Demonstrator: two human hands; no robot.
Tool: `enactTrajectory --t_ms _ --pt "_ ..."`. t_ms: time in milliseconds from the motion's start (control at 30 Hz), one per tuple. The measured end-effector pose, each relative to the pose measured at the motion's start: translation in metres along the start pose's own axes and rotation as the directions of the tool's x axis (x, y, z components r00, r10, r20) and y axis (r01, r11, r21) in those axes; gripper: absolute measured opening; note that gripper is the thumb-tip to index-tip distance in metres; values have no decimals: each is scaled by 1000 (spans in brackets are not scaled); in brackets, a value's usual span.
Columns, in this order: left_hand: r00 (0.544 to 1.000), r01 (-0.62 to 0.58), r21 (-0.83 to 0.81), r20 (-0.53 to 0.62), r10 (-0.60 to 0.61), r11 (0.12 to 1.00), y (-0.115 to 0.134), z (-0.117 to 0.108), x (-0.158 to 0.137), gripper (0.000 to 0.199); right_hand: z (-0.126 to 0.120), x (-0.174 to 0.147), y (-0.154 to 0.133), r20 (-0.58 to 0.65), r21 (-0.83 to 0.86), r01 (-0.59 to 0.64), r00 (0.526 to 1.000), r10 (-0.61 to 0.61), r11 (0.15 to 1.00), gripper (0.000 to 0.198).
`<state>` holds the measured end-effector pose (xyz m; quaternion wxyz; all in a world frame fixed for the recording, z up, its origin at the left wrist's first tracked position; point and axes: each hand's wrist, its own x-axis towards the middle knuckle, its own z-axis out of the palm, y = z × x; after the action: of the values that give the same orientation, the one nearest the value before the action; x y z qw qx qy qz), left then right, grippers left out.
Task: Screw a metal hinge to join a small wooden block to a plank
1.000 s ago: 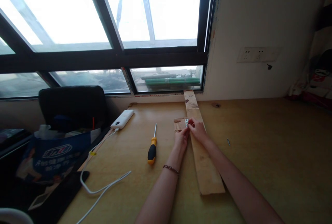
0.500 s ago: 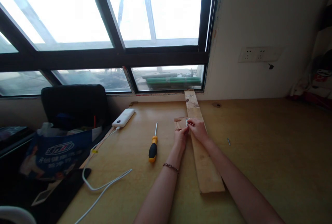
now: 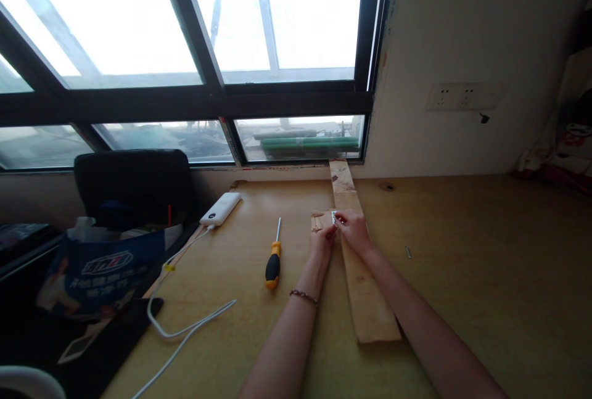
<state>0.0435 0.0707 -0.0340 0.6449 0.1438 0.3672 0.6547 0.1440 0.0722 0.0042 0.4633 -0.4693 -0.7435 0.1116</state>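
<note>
A long wooden board [image 3: 370, 300] lies lengthwise on the table, and a short wooden piece [image 3: 320, 221] meets its left side near the far end. A small light metal plate with holes [image 3: 333, 216] sits where the two meet. My left hand [image 3: 322, 240] is closed at the near edge of the short piece, fingertips close to the plate. Resting over the long board, my right hand [image 3: 353, 228] pinches at the plate's right side; anything smaller between its fingertips is too tiny to make out. To the left lies a screwdriver [image 3: 273, 263] with a yellow and black handle.
A screw-like metal piece [image 3: 407, 252] lies right of the board. At the table's left are a white power bank [image 3: 221, 209] and its white cable [image 3: 185, 332]. A black chair [image 3: 134, 183] holding a blue bag [image 3: 102, 272] stands beyond the left edge. The window [image 3: 296, 103] is ahead.
Both hands stay at the metal plate. My left fingers have shifted slightly, and a bit more of the plate shows. The boards and screwdriver have not moved.
</note>
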Motion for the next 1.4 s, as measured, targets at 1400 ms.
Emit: enactTrajectory --t_ms 1400 --pt "1000 17 -9 10 -17 1000 -2 -1 3 24 -19 -7 2 -42 66 -107 993 110 992 18"
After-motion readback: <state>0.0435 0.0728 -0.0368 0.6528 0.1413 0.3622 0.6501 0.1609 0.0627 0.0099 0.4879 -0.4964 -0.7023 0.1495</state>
